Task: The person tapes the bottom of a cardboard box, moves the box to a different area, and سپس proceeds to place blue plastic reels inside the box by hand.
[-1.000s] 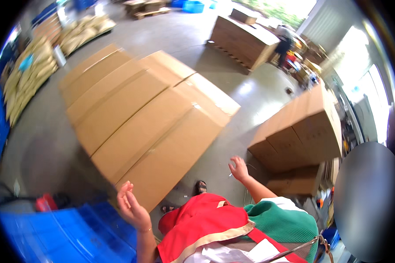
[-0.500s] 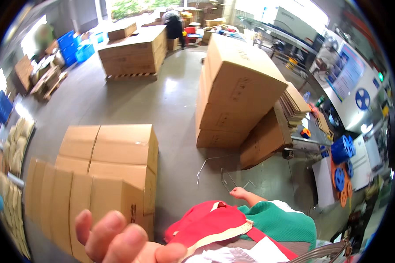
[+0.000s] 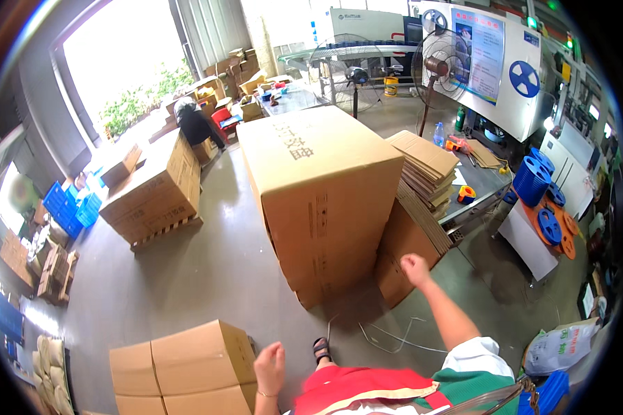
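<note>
My right hand (image 3: 414,270) is raised out in front with its fingers curled into a loose fist; nothing shows in it. It appears over a brown stack of flattened cartons (image 3: 407,242) leaning beside a tall stack of closed cardboard boxes (image 3: 336,214). Low and nearer my body, my left hand (image 3: 270,366) is also curled closed, and I see nothing in it. Just left of that hand stand more cardboard boxes (image 3: 190,356), set side by side. A thin pale strap (image 3: 398,340) lies in loops on the floor below my right forearm.
My sandalled foot (image 3: 322,349) is on the grey floor. A metal table (image 3: 488,183) at right bears flat cardboard and tape rolls. Standing fans (image 3: 436,66) are behind it. Blue reels (image 3: 533,181) sit further right. A large carton on a pallet (image 3: 152,200) and a bending person (image 3: 195,124) are far left.
My view has swung right and nearer the tall box stack. My left hand went from spread fingers to curled and lower. My right hand rose away from the strap on the floor.
</note>
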`<state>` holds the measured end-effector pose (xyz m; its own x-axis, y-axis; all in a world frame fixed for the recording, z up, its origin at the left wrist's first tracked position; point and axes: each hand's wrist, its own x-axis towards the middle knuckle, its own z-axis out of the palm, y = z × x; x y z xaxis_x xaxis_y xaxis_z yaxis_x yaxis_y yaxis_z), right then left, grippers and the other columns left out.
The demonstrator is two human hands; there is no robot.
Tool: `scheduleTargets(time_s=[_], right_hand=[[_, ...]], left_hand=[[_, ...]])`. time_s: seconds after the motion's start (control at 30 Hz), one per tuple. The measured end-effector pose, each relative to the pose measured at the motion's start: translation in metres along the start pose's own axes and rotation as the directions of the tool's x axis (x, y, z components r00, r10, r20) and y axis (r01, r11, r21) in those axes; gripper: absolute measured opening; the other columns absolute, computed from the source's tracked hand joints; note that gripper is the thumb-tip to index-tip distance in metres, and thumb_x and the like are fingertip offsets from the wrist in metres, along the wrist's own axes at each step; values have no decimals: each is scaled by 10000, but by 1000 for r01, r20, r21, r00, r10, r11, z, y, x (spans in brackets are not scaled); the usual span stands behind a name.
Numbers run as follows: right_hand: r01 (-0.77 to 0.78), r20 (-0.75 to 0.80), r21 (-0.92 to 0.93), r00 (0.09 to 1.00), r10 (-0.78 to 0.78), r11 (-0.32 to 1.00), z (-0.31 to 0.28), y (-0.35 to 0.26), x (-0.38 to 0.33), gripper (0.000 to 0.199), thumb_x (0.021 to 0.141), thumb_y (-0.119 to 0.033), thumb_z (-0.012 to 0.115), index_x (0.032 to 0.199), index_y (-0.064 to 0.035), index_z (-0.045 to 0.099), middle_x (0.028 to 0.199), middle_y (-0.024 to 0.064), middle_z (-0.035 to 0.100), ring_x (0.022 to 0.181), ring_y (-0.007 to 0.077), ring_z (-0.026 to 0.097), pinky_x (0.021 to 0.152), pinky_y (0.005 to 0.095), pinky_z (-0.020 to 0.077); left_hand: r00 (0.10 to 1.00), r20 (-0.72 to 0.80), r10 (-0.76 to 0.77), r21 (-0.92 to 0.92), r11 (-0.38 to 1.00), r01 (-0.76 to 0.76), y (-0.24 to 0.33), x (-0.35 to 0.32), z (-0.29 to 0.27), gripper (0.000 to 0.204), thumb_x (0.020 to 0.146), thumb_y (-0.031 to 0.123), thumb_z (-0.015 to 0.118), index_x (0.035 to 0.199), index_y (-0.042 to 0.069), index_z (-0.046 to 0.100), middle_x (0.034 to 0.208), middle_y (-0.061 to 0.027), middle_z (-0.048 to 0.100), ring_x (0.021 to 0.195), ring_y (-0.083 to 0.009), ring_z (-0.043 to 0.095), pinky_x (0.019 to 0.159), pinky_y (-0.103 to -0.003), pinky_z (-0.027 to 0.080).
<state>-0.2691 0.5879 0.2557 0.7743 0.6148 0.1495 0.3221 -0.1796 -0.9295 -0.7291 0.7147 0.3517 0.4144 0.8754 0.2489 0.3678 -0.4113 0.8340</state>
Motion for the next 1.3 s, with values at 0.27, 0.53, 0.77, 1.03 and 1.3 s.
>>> scheduleTargets(time_s=[0.27, 0.53, 0.77, 1.03, 1.3], right_hand=[[31, -506, 31, 863, -11, 999, -62, -31, 255, 253, 840, -238, 574, 924, 0, 589, 834, 26, 593, 810, 102, 532, 736, 266, 427], [-318, -252, 96, 909, 332, 943, -45, -47, 356, 513, 822, -388, 563, 1094, 47, 564, 1093, 77, 582, 943, 174, 546, 850, 302, 397], [-190, 17, 286, 981, 193, 939, -32, -100, 350, 344, 820, -278, 563, 956, 27, 645, 972, 76, 629, 895, 139, 553, 810, 260, 400], [534, -59, 396, 827, -559, 747, -38, -298, 237, 385, 816, -182, 612, 497, -20, 470, 487, -28, 348, 508, 75, 305, 468, 278, 253], [776, -242, 182, 631, -737, 604, -272, -290, 113, 291, 804, -98, 599, 543, 5, 525, 511, 21, 398, 515, 98, 352, 480, 273, 268]], left_hand=[[951, 256, -171, 277, 956, 97, -94, 117, 92, 337, 844, 353, 538, 905, 34, 628, 762, -106, 644, 693, -192, 625, 640, -297, 479], [767, 206, -608, -471, 625, 622, -160, 242, 127, 474, 899, 445, 424, 679, 40, 537, 588, -50, 550, 537, -150, 552, 464, -270, 443], [592, 330, -735, -666, 263, 698, -171, 304, 151, 530, 811, 623, 430, 601, 137, 440, 480, 14, 393, 434, -109, 394, 403, -218, 341], [808, 371, -457, -925, -264, 275, -147, 270, 235, 561, 777, 647, 443, 1055, 181, 583, 1084, -21, 583, 932, -169, 556, 803, -327, 450], [874, 486, 14, -834, -292, 468, 28, 213, 361, 513, 768, 535, 557, 1032, 96, 590, 1004, -37, 618, 954, -184, 552, 849, -358, 448]])
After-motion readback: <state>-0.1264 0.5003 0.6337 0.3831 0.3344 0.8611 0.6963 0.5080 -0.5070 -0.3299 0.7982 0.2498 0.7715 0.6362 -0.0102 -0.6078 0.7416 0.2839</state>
